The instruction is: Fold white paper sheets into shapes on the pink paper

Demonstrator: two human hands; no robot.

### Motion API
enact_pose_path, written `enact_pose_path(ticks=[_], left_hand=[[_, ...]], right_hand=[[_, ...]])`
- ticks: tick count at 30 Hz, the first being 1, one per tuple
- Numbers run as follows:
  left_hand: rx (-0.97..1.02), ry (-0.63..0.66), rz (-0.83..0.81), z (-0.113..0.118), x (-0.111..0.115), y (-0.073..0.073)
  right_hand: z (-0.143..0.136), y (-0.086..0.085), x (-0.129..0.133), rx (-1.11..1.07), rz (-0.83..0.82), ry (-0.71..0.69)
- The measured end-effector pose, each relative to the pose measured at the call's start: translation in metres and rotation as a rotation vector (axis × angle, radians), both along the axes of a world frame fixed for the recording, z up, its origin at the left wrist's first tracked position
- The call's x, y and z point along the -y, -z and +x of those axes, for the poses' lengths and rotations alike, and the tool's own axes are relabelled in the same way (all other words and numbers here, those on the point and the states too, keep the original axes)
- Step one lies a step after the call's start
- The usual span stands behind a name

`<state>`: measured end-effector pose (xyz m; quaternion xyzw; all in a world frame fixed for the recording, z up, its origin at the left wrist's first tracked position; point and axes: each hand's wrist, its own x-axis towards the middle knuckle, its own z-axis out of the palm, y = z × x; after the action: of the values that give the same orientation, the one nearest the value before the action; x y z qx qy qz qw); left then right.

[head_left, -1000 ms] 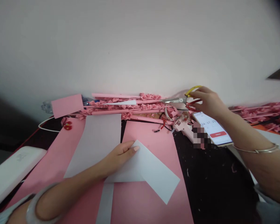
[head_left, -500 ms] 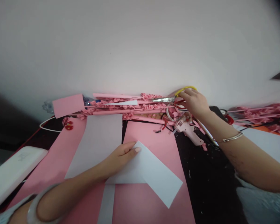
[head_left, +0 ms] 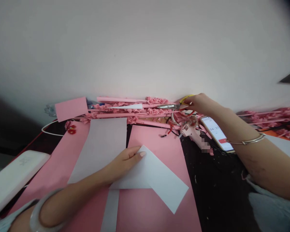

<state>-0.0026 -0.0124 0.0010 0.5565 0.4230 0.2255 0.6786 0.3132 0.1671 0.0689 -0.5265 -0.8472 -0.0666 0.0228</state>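
While your left hand pinches the folded white paper near its upper corner, thumb on top, your right hand reaches to the back of the desk and grips the scissors by their yellow and red handles. The fingers of your right hand are curled around those handles, and the metal blades point left over the pink flower stems laid along the wall.

Your folded white paper has one flap angled down to the right, over the right pink sheet. A narrow white strip shows just below its left part, and a larger white sheet lies beyond your left forearm, partly over the left pink sheet. A slim white paper point rests on the stems.

Close below the scissors you have a pale pink glue gun, its nozzle toward the left. The phone lies just beside it, near your right forearm, with digits and a red button on its screen. At the far left are a white block-shaped device, a white cable, a small pink card and a red-centred flower.
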Motion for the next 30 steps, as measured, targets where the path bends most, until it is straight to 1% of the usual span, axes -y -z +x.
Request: enact_pose_path(ticks=[4, 6, 11, 16, 19, 21, 22, 23, 24, 25, 27, 28, 30], left_hand=[[0.005, 0.0, 0.002, -0.001, 0.0, 0.002], [0.008, 0.001, 0.007, -0.001, 0.0, 0.002], [0.006, -0.004, 0.007, -0.001, 0.001, 0.002], [0.019, -0.013, 0.02, -0.001, 0.001, 0.003], [0.039, -0.019, 0.021, -0.001, 0.0, 0.003], [0.046, -0.027, 0.026, -0.001, 0.0, 0.003], [0.049, -0.034, 0.029, -0.001, 0.0, 0.003], [0.052, -0.045, 0.032, -0.002, 0.0, 0.003], [0.055, -0.065, 0.037, -0.002, 0.0, 0.003], [0.058, -0.093, 0.044, -0.002, 0.0, 0.003], [0.076, -0.162, 0.047, -0.001, 0.0, 0.003], [0.091, -0.195, 0.037, -0.001, 0.0, 0.002], [0.121, -0.253, 0.017, 0.0, 0.0, 0.002]], right_hand=[[-0.001, -0.007, 0.005, 0.044, -0.062, 0.001], [-0.003, -0.009, 0.011, 0.053, -0.067, 0.013], [-0.009, -0.012, 0.024, 0.061, -0.012, 0.091], [-0.015, -0.015, 0.038, 0.015, 0.035, 0.111], [-0.023, -0.02, 0.056, -0.037, 0.12, 0.152], [-0.03, -0.021, 0.077, -0.071, 0.158, 0.18], [-0.035, -0.02, 0.09, -0.099, 0.153, 0.181], [-0.04, -0.018, 0.103, -0.189, 0.122, 0.197], [-0.045, -0.015, 0.117, -0.29, 0.078, 0.186], [-0.05, -0.011, 0.131, -0.403, 0.021, 0.147], [-0.058, -0.001, 0.156, -0.584, -0.122, 0.037], [-0.061, 0.006, 0.167, -0.631, -0.199, -0.045], [-0.066, 0.02, 0.182, -0.631, -0.307, -0.202]])
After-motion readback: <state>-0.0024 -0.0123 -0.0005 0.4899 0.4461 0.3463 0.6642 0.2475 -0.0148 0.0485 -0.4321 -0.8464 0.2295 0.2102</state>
